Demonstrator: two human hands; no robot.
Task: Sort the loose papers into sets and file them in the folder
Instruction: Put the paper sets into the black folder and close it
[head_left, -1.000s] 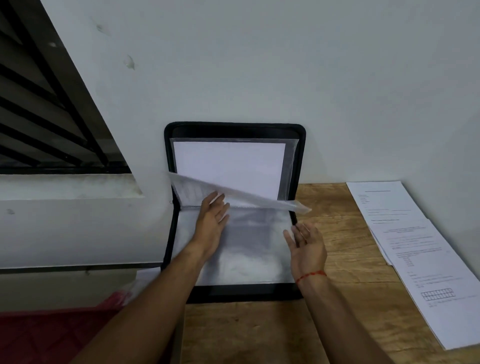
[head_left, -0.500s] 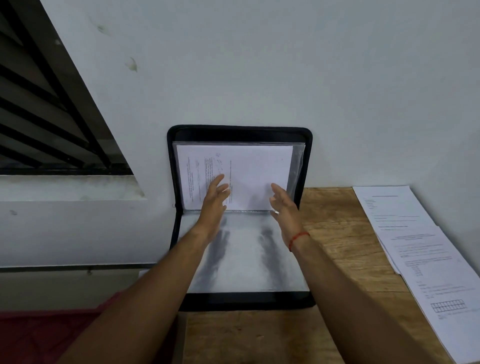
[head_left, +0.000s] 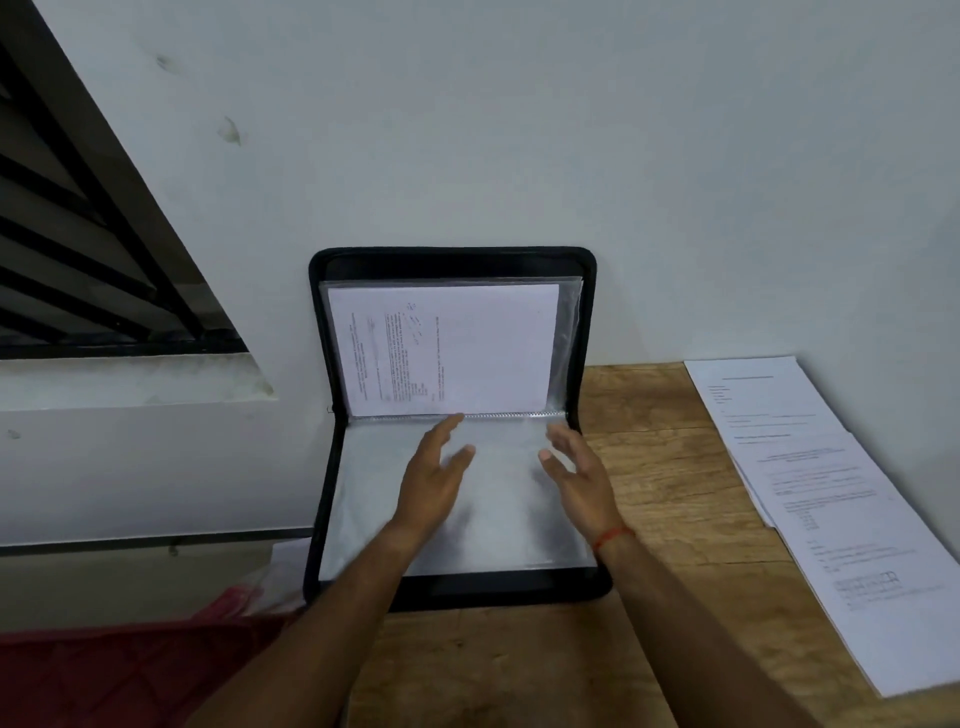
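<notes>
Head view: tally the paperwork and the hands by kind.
black folder: 1
filed printed sheet: 1
loose paper pile: 1
hands: 2, left hand and right hand
Total: 5

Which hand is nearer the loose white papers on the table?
Right. The right hand is over the right edge of the black folder, toward the loose white papers; the left hand is over its middle.

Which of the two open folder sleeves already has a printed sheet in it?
The upright sleeve leaning against the wall: a printed sheet shows through it. The flat sleeve in front of it looks empty.
</notes>
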